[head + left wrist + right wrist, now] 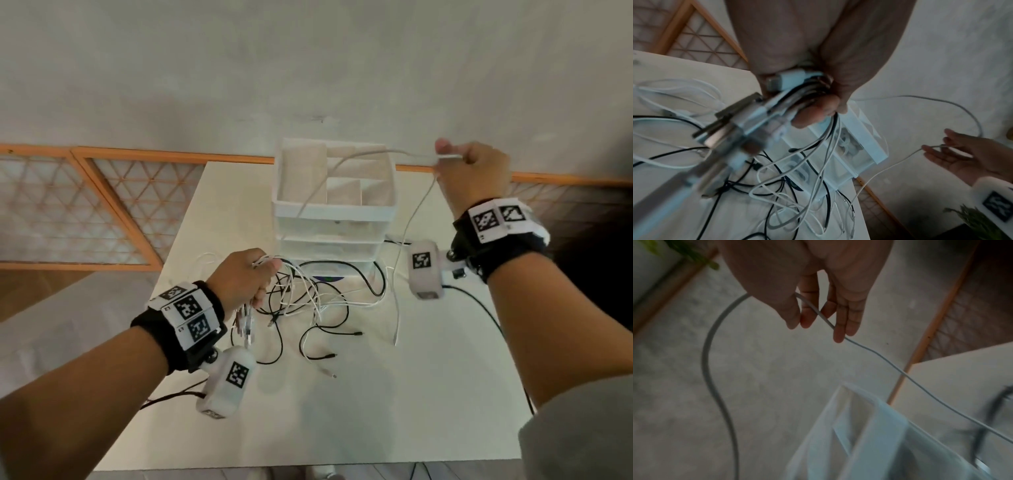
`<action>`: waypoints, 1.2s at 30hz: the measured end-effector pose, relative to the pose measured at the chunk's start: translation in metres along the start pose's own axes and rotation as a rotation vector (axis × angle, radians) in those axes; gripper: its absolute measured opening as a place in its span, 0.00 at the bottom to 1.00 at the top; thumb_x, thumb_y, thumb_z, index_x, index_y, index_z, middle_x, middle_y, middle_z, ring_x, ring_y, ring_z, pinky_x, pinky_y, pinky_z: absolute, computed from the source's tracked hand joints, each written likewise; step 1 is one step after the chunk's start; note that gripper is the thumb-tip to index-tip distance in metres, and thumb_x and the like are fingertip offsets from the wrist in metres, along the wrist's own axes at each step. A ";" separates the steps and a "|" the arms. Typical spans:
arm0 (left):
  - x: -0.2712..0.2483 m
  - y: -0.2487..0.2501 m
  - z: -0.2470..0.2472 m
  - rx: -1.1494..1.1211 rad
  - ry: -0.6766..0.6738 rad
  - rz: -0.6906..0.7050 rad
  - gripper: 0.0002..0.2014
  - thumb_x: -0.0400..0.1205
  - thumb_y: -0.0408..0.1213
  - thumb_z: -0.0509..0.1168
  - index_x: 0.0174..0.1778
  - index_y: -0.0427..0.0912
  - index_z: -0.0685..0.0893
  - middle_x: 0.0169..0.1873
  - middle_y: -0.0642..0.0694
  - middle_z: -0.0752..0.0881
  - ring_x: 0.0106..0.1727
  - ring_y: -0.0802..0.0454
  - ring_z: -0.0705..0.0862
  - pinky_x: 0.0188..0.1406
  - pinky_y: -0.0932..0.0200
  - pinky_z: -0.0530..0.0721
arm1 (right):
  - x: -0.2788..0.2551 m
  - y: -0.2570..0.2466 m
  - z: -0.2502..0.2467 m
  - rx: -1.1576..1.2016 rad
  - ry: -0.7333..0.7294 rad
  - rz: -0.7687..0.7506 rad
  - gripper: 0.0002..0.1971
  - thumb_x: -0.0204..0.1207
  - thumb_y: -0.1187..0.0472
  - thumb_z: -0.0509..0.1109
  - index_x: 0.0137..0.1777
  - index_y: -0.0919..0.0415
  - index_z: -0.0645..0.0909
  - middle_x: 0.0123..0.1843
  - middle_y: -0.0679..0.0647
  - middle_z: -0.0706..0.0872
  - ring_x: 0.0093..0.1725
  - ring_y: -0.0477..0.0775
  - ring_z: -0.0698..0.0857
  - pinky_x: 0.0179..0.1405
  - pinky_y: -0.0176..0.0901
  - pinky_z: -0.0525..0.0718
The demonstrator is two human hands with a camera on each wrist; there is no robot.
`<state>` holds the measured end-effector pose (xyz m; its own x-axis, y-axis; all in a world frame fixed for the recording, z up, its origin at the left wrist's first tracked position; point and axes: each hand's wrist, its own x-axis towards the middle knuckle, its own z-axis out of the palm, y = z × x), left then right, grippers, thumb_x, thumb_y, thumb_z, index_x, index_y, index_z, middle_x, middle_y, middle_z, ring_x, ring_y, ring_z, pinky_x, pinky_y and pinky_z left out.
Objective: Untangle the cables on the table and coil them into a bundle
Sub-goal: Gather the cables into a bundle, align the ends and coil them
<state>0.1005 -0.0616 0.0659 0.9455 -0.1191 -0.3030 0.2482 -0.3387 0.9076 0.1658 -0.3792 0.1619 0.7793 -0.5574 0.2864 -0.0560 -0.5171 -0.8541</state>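
Left hand (243, 281) grips bunched cables (301, 298) above the table (428, 394); the tangle lies against the organizer (334, 209). Right hand (474, 174) pinches one white cable (404, 233) raised over the table's far edge.

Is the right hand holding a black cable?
No, the right hand holds a single white cable lifted above the table, while black cables lie below.

A white plastic drawer organiser (334, 205) stands at the far side of the white table (428, 394). The tangled black and white cables (308, 301) lie before it, between my left hand (239, 277) and right hand (472, 174).
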 end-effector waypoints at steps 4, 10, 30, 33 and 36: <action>-0.002 -0.001 -0.007 -0.074 -0.004 -0.090 0.13 0.86 0.43 0.64 0.38 0.39 0.74 0.25 0.49 0.68 0.19 0.58 0.62 0.15 0.65 0.63 | 0.007 -0.020 -0.016 0.013 0.046 -0.191 0.11 0.75 0.46 0.74 0.41 0.53 0.87 0.33 0.42 0.82 0.28 0.33 0.78 0.30 0.20 0.71; -0.002 -0.006 -0.010 -0.088 0.071 -0.106 0.18 0.87 0.50 0.58 0.38 0.40 0.75 0.22 0.52 0.64 0.18 0.57 0.60 0.16 0.64 0.63 | -0.011 -0.002 -0.015 0.008 0.046 -0.337 0.02 0.73 0.59 0.74 0.40 0.56 0.87 0.45 0.44 0.82 0.38 0.26 0.81 0.42 0.22 0.78; -0.052 0.035 -0.028 0.380 -0.195 0.405 0.24 0.88 0.45 0.59 0.24 0.45 0.71 0.24 0.47 0.64 0.24 0.56 0.62 0.28 0.61 0.63 | -0.172 0.057 0.084 -0.501 -1.014 -0.207 0.11 0.75 0.39 0.70 0.43 0.45 0.84 0.44 0.47 0.88 0.47 0.54 0.84 0.52 0.47 0.81; -0.059 0.011 -0.054 0.513 -0.256 0.322 0.16 0.87 0.46 0.61 0.34 0.49 0.86 0.24 0.53 0.70 0.25 0.58 0.69 0.29 0.68 0.66 | -0.146 0.080 0.067 -0.634 -0.762 -0.189 0.06 0.76 0.48 0.71 0.40 0.48 0.82 0.42 0.56 0.89 0.47 0.65 0.87 0.46 0.48 0.81; -0.059 -0.030 -0.059 0.745 -0.261 0.246 0.13 0.86 0.45 0.63 0.55 0.44 0.90 0.36 0.55 0.85 0.36 0.61 0.79 0.41 0.65 0.71 | -0.142 0.096 0.061 -0.512 -0.474 -0.194 0.09 0.73 0.56 0.75 0.53 0.51 0.83 0.44 0.57 0.92 0.42 0.65 0.88 0.43 0.46 0.81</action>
<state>0.0493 0.0106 0.0738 0.8526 -0.4525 -0.2615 -0.2515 -0.7938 0.5537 0.0877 -0.3100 0.0124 0.9852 -0.1434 0.0936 -0.0843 -0.8820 -0.4636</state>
